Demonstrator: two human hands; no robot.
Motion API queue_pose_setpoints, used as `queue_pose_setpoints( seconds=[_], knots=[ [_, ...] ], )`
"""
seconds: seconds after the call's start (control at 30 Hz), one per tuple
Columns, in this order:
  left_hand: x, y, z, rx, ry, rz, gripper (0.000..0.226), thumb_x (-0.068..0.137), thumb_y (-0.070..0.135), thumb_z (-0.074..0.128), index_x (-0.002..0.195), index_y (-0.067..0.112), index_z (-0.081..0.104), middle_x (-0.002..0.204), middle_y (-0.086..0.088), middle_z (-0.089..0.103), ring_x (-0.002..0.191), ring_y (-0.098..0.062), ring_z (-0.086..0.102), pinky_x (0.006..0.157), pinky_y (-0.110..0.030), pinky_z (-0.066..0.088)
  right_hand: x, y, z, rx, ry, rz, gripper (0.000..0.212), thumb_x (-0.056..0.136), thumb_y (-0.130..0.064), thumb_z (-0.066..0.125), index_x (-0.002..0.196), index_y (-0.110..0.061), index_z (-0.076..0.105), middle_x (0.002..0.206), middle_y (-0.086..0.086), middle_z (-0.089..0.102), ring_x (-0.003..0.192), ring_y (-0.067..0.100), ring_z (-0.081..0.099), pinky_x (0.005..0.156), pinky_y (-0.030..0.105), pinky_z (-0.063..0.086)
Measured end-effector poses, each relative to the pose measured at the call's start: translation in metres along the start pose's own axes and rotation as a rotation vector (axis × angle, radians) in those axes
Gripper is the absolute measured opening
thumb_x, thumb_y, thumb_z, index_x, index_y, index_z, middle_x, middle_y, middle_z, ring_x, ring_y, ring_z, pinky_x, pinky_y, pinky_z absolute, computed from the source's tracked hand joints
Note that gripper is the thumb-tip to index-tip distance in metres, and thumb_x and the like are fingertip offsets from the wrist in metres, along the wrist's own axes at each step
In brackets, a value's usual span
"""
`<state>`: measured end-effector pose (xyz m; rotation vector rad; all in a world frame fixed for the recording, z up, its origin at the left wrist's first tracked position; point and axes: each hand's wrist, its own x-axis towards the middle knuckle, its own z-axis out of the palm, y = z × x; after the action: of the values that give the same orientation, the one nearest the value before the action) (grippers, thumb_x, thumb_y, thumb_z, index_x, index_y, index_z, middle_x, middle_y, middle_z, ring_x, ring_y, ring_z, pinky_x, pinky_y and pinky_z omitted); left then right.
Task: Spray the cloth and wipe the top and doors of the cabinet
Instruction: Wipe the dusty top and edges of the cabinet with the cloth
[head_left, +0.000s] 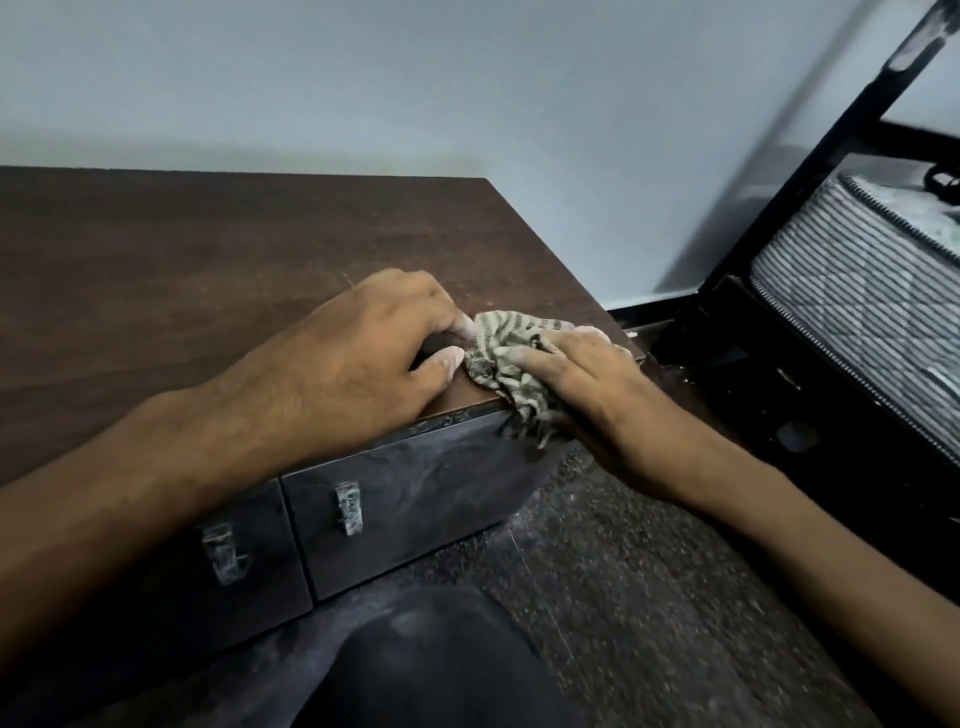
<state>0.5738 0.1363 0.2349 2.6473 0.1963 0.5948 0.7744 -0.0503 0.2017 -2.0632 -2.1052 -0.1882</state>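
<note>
A low cabinet with a dark brown wooden top (218, 270) stands against the wall. Its two dark, dusty doors (415, 499) each carry a small pale handle (348, 506). A crumpled striped cloth (506, 345) lies over the top's front right corner and hangs down past the edge. My right hand (582, 384) presses on the cloth and grips it at the corner. My left hand (374, 348) rests on the top just left of the cloth, fingers curled, fingertips touching the cloth's edge. No spray bottle is in view.
A black metal frame (810, 171) stands to the right of the cabinet, holding a striped zipped case (852, 301). Speckled dark floor (649, 597) lies below. My dark-clad knee (436, 670) is in front of the doors. A pale wall runs behind.
</note>
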Motion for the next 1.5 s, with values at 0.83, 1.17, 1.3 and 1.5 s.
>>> queue_pose_setpoints(
  seconds=[0.83, 1.17, 1.3, 1.5],
  knots=[
    [-0.050, -0.018, -0.037, 0.076, 0.080, -0.101, 0.026, 0.089, 0.035, 0.055, 0.112, 0.029, 0.068, 0.095, 0.019, 0.061, 0.092, 0.008, 0.053, 0.077, -0.006, 0.036, -0.015, 0.021, -0.021, 0.004, 0.019, 0.195, 0.050, 0.099, -0.049, 0.040, 0.141, -0.022, 0.040, 0.136, 0.010, 0.048, 0.121, 0.021, 0.044, 0.106, 0.029, 0.032],
    [-0.139, -0.022, -0.086, 0.178, 0.058, -0.247, 0.025, 0.095, 0.019, 0.059, 0.118, 0.013, 0.066, 0.113, 0.004, 0.064, 0.106, -0.010, 0.056, 0.096, -0.020, 0.040, 0.084, -0.118, 0.016, -0.072, 0.054, -0.341, 0.067, 0.084, -0.004, 0.069, 0.143, -0.018, 0.040, 0.135, 0.008, 0.046, 0.121, 0.026, 0.046, 0.103, 0.029, 0.025],
    [-0.185, -0.026, -0.109, 0.212, 0.138, -0.375, 0.024, 0.095, 0.016, 0.059, 0.117, 0.012, 0.067, 0.112, 0.002, 0.065, 0.106, -0.014, 0.057, 0.095, -0.027, 0.044, 0.122, -0.180, 0.026, -0.055, 0.029, -0.458, 0.060, 0.082, -0.017, 0.041, 0.142, -0.014, 0.043, 0.132, 0.013, 0.051, 0.118, 0.027, 0.043, 0.096, 0.033, 0.028],
    [-0.234, -0.032, -0.130, 0.258, 0.307, -0.511, 0.024, 0.096, 0.006, 0.054, 0.115, 0.005, 0.068, 0.110, -0.005, 0.066, 0.107, -0.020, 0.060, 0.097, -0.037, 0.046, 0.176, -0.284, 0.032, -0.006, -0.019, -0.550, 0.050, 0.098, -0.024, 0.026, 0.145, -0.014, 0.036, 0.141, 0.012, 0.044, 0.130, 0.030, 0.042, 0.112, 0.043, 0.033]
  ],
)
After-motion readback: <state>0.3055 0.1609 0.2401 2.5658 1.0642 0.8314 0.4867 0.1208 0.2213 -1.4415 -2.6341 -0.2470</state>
